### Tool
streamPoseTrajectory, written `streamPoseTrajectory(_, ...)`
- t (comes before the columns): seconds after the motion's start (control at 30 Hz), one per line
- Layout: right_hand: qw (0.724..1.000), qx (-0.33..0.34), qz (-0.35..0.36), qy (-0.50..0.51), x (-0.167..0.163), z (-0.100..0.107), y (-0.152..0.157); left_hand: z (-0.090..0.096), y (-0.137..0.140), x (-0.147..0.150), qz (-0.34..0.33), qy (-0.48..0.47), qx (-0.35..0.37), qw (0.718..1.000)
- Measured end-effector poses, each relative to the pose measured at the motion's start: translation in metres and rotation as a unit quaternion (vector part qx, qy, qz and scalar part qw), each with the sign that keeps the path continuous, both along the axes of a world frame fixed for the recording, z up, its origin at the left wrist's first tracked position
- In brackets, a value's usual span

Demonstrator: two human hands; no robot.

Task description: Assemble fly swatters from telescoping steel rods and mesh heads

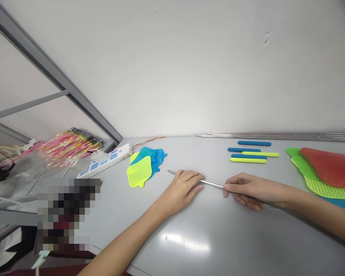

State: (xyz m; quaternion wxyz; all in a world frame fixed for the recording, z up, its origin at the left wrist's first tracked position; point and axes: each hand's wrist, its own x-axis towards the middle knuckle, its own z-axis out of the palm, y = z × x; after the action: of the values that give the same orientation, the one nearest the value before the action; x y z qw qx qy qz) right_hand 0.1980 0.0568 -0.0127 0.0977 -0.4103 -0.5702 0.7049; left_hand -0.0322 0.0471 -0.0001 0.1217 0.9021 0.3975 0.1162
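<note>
A slim silver metal rod (213, 184) lies at a slant, low over the grey table. My left hand (185, 188) is closed over its left part, palm down, with the rod's tip sticking out past the fingers. The rod's right end is pinched between the thumb and fingers of my right hand (243, 190). Left of my hands lie yellow and blue fly swatter heads (139, 171), overlapping. Beyond my right hand are several blue and yellow plastic handles (248, 160), laid roughly side by side. Larger stacked swatter heads (333, 166) in red, green, yellow and blue lie at the right.
More metal rods (276, 135) lie along the wall at the back right. A white power strip (107, 161) sits at the table's left side. Further left are a pile of plastic-wrapped colourful items (71, 143), a grey metal frame (54, 80) and a blurred-out person.
</note>
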Motion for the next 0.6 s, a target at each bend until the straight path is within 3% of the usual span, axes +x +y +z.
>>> streamPoseTrajectory(0.2,1.0,-0.003,0.014,-0.023,0.0,0.002,-0.001,-0.002,0.0,0.001,0.011,0.006,-0.018,1.0)
streamPoseTrajectory(0.43,0.999,-0.014,0.01,-0.039,-0.006,0.002,-0.009,-0.01,-0.002,0.01,0.019,0.07,0.036,0.997)
streamPoseTrajectory(0.6,0.999,-0.022,0.012,-0.021,-0.007,-0.001,-0.01,-0.01,-0.001,0.021,0.057,0.083,0.031,0.994)
